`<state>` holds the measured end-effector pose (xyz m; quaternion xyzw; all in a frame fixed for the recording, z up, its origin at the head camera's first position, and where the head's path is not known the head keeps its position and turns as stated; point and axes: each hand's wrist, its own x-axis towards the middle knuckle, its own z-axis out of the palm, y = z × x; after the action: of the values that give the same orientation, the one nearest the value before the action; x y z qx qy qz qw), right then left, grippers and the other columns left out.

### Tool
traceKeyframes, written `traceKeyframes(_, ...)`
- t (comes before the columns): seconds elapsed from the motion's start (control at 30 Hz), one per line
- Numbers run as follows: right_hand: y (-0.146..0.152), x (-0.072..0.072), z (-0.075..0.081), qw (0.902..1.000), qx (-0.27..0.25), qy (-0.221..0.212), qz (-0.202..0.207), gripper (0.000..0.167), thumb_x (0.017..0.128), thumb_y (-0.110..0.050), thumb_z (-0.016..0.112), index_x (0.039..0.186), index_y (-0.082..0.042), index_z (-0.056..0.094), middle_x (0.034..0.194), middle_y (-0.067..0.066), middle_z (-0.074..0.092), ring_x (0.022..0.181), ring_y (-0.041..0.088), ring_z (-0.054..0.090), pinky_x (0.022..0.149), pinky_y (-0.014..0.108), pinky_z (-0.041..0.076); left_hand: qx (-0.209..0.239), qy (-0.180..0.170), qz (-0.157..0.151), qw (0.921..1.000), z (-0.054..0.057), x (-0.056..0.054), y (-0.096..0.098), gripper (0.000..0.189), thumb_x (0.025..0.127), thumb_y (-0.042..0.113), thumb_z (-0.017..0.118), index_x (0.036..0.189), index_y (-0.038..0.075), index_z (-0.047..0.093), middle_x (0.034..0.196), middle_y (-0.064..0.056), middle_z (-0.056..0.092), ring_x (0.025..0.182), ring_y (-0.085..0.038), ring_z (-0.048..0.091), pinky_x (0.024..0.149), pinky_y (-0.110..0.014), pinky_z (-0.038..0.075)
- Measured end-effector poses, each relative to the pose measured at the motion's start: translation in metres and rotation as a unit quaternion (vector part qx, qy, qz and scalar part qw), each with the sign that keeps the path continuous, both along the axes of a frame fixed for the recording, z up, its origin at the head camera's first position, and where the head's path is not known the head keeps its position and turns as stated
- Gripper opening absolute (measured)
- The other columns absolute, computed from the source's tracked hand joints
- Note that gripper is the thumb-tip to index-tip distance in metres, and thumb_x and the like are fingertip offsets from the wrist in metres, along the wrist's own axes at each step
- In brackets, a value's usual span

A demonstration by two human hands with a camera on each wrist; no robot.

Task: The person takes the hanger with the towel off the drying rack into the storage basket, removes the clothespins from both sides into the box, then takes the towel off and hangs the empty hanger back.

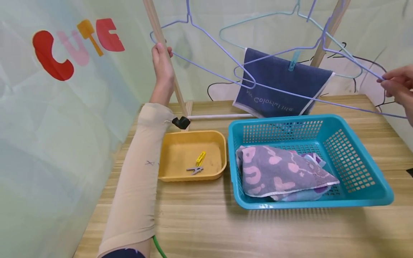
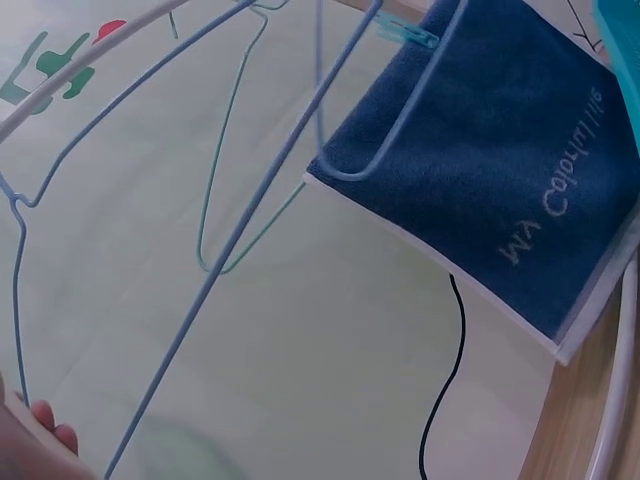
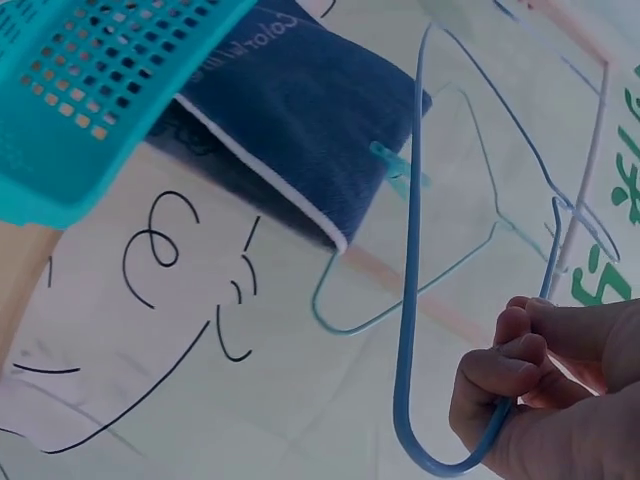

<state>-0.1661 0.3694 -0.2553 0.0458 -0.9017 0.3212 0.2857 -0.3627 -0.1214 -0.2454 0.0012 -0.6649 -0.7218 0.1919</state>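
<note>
My left hand (image 1: 162, 66) is raised at the left wooden post (image 1: 177, 87), fingers curled at the outer end of a purple-blue clothes hanger (image 1: 213, 36). The post crosses the fingers and partly hides the grip; in the left wrist view, only fingertips (image 2: 65, 437) show beside the hanger's arm. At the far right, my right hand (image 1: 400, 84) pinches the sloping arm of a second purple-blue hanger (image 1: 290, 94), close to its rounded corner, as the right wrist view shows. A navy towel (image 1: 274, 82) hangs folded behind on a mint hanger (image 1: 258, 20), with a teal clothespin (image 1: 293, 61) on it.
A teal basket (image 1: 309, 207) holds a grey-and-pink towel (image 1: 274, 172) and other cloth. Left of it, an orange tray (image 1: 190, 177) contains a yellow clothespin (image 1: 200, 158) and a grey clothespin (image 1: 195, 170). A white bar (image 1: 219, 116) runs low behind them, above the wooden table (image 1: 206, 222).
</note>
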Motion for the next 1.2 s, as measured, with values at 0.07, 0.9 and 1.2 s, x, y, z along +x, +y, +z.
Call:
traceKeyframes(0.07, -0.008, -0.002, 0.008, 0.9999, 0.011, 0.005, -0.004, 0.027, 0.104, -0.004, 0.049, 0.106, -0.028, 0.060, 0.076, -0.034, 0.042, 0.070, -0.009, 0.037, 0.065, 0.003, 0.030, -0.008, 0.005, 0.003, 1.0000, 0.000, -0.001, 0.001, 0.040, 0.111, 0.033, 0.025, 0.141, 0.012, 0.042, 0.108, 0.004, 0.046, 0.103, -0.004, 0.044, 0.091, -0.016, 0.032)
traceKeyframes(0.9, -0.097, -0.033, 0.078, 0.9977, 0.057, -0.038, 0.007, 0.036, 0.106, -0.022, 0.046, 0.135, -0.006, 0.058, 0.091, -0.021, 0.044, 0.080, -0.006, 0.044, 0.079, 0.004, 0.038, -0.007, -0.003, 0.008, 0.9999, -0.005, 0.002, 0.009, 0.041, 0.111, 0.038, 0.023, 0.141, 0.018, 0.042, 0.107, 0.008, 0.041, 0.099, 0.001, 0.041, 0.093, -0.020, 0.030)
traceKeyframes(1.2, -0.120, -0.054, 0.089, 0.9959, 0.082, -0.025, 0.030, 0.034, 0.106, -0.021, 0.047, 0.132, -0.002, 0.060, 0.091, -0.011, 0.048, 0.077, 0.004, 0.043, 0.068, 0.009, 0.037, -0.015, 0.005, 0.010, 0.9998, -0.008, 0.002, 0.011, 0.041, 0.111, 0.038, 0.022, 0.141, 0.017, 0.041, 0.107, 0.009, 0.041, 0.101, 0.002, 0.041, 0.093, -0.018, 0.029)
